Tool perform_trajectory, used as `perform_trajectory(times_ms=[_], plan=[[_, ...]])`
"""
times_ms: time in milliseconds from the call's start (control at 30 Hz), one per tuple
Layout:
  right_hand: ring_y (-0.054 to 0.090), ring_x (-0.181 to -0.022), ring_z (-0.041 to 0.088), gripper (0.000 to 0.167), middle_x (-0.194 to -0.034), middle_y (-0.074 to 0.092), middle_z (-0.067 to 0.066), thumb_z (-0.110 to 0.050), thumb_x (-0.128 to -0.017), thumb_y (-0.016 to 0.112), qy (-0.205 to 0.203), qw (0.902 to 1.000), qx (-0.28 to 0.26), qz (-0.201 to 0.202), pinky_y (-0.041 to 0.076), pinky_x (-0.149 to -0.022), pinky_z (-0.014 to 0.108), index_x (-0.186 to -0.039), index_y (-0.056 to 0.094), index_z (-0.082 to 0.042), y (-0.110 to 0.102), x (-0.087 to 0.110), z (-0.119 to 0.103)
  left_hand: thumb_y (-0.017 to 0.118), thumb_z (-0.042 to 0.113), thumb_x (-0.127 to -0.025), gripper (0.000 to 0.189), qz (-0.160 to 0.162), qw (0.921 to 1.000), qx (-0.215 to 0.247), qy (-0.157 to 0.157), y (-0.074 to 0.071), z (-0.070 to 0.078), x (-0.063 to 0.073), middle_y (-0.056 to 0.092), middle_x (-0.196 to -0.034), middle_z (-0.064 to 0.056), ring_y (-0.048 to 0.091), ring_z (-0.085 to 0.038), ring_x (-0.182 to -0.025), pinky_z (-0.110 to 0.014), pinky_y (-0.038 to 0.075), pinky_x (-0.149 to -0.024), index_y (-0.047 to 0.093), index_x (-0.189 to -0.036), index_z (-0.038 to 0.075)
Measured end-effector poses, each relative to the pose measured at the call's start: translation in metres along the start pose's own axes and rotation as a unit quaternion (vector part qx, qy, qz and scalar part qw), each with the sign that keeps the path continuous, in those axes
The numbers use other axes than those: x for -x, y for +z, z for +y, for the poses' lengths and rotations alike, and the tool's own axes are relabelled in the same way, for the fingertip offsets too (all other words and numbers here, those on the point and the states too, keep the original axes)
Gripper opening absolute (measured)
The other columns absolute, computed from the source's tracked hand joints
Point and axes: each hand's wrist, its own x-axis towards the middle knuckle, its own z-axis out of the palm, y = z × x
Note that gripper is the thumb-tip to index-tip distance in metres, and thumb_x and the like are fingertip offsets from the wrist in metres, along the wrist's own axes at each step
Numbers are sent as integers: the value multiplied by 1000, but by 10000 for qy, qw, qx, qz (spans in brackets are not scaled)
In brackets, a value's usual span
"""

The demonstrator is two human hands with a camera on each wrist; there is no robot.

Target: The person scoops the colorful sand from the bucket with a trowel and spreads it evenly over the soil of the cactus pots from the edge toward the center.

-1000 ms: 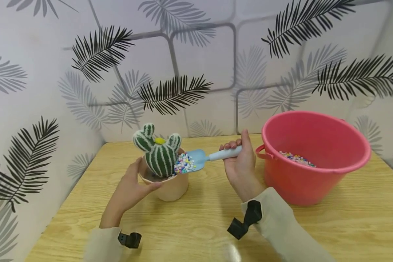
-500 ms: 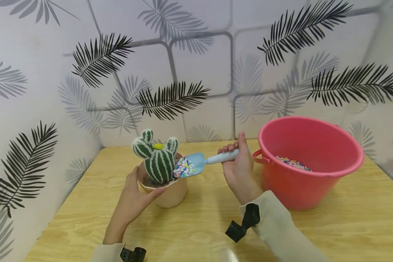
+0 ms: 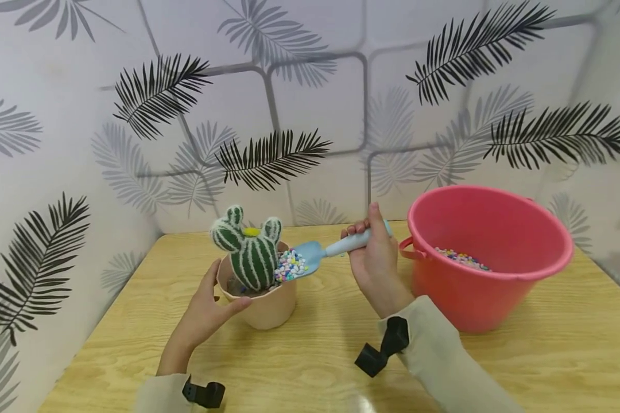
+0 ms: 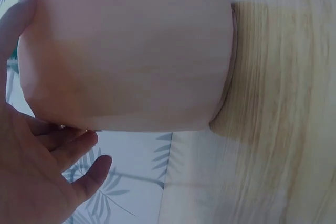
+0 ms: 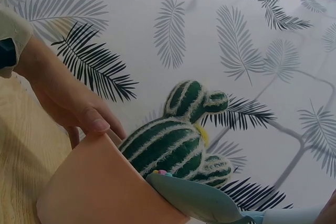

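A green knitted cactus (image 3: 255, 261) with white stripes and a yellow flower stands in a peach flower pot (image 3: 272, 310). My left hand (image 3: 206, 310) holds the pot's left side, thumb at the near rim and fingers behind. In the left wrist view the pot wall (image 4: 131, 56) fills much of the frame. My right hand (image 3: 376, 261) grips the pale blue handle of a small trowel (image 3: 312, 256). Its blade, tipped toward the cactus, rests at the pot's right rim, loaded with multicoloured pebbles (image 3: 290, 265). In the right wrist view the trowel blade (image 5: 202, 200) touches or nearly touches the rim.
To the right stands a large pink bucket (image 3: 460, 298) with more coloured pebbles (image 3: 462, 259) inside. Its handle lug (image 3: 412, 249) is close to my right wrist. Behind the wooden table (image 3: 310, 367) rises a leaf-patterned wall (image 3: 320, 115).
The head view has tilted up slightly. My right hand has raised the trowel's handle end, so the blade slants more toward the pot. The left hand stays on the pot.
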Motion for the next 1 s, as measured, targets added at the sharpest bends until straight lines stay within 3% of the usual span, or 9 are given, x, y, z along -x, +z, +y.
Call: perform_trajectory(times_ms=[267,600,833,1000], plan=[[44,-57,12,42,-55,46,-3,-28,-99,50,-42,10000,19,-5,41,-64,25,-61,47,-12,3,1,-2,72,39,-83,103,229,9997,-62,-3,9,8,4,13,-156,-23,17,-43,-143,-61,23,-111,5,-153,3],[45,-59,12,38,-57,47,-3,-29,-97,54,-27,9996,295,6,40,-68,27,-63,47,-12,7,-2,-3,75,38,-81,101,293,9995,74,51,10,6,5,23,-153,-21,26,-40,-140,-60,32,-106,10,-152,7],[44,-60,12,34,-58,46,-3,-27,-98,53,-119,9985,517,-130,41,-65,25,-68,48,-12,15,-1,-4,75,34,-82,102,118,9999,105,40,4,1,4,19,-154,-22,28,-41,-137,-63,32,-104,8,-152,4],[43,-60,12,31,-59,45,-3,-28,-97,54,-67,9979,638,-93,41,-63,24,-72,47,-12,21,0,-4,73,37,-82,105,59,10000,60,-47,5,3,2,9,-157,-22,17,-42,-143,-63,25,-109,2,-153,5]])
